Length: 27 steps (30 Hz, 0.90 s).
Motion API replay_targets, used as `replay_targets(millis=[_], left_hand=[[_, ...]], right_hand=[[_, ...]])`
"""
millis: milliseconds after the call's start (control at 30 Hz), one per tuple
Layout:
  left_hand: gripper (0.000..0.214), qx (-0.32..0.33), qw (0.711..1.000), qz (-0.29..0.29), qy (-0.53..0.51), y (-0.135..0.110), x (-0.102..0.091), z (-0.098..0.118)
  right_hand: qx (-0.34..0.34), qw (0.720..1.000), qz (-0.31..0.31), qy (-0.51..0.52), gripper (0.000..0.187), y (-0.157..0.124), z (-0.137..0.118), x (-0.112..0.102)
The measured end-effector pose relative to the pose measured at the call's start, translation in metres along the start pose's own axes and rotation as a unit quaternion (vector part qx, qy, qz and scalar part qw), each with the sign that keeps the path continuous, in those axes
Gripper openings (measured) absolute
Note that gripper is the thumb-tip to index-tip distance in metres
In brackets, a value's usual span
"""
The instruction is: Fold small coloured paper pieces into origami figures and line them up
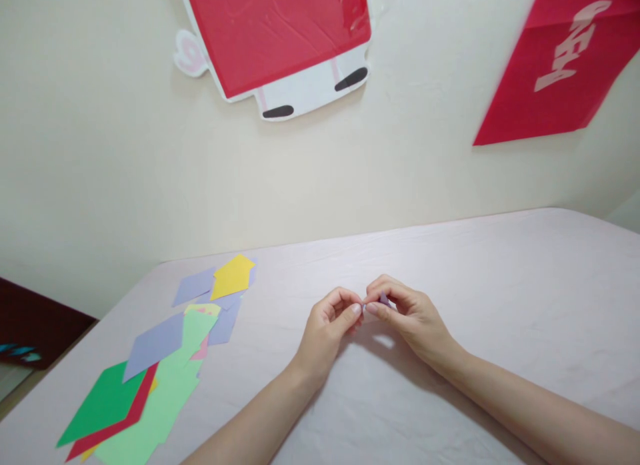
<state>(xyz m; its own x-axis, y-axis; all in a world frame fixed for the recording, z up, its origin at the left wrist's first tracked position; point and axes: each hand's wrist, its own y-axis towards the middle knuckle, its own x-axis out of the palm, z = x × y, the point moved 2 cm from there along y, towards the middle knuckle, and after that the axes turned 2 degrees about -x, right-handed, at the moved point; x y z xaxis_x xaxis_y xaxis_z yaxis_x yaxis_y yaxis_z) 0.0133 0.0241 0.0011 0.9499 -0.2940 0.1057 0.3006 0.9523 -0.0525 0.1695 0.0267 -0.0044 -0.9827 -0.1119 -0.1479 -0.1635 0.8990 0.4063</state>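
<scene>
My left hand (pixel 334 322) and my right hand (pixel 407 315) meet fingertip to fingertip above the pale sheet, both closed in a pinch. Between them is a small piece of purple paper (pixel 384 298), whose pointed tip shows past my right index finger. Most of the piece is hidden by the fingers, so its full shape cannot be made out. Both thumbs press on it from the near side.
Loose coloured papers lie on the left of the bed-like surface (pixel 500 305): a yellow one (pixel 233 277), purple sheets (pixel 156 345), light green pieces (pixel 160 405), a dark green sheet (pixel 103 402) and a red one (pixel 135 412). A wall (pixel 350 178) with red decorations (pixel 290 32) stands behind.
</scene>
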Motion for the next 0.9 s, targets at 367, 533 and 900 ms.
replay_targets(millis=[367,533,900], left_hand=[[0.008,0.103,0.981,0.083,0.141,-0.007,0.002,-0.001],[0.011,0.098,0.984,0.083,0.125,-0.007,0.000,-0.001],[0.023,-0.008,0.997,0.070,0.012,-0.005,0.003,0.000]], right_hand=[[0.105,0.990,0.021,0.089,0.023,-0.001,-0.001,0.004],[0.102,0.991,0.022,0.079,0.018,-0.002,0.002,0.003],[-0.088,0.989,-0.004,-0.116,0.011,0.001,-0.013,0.000]])
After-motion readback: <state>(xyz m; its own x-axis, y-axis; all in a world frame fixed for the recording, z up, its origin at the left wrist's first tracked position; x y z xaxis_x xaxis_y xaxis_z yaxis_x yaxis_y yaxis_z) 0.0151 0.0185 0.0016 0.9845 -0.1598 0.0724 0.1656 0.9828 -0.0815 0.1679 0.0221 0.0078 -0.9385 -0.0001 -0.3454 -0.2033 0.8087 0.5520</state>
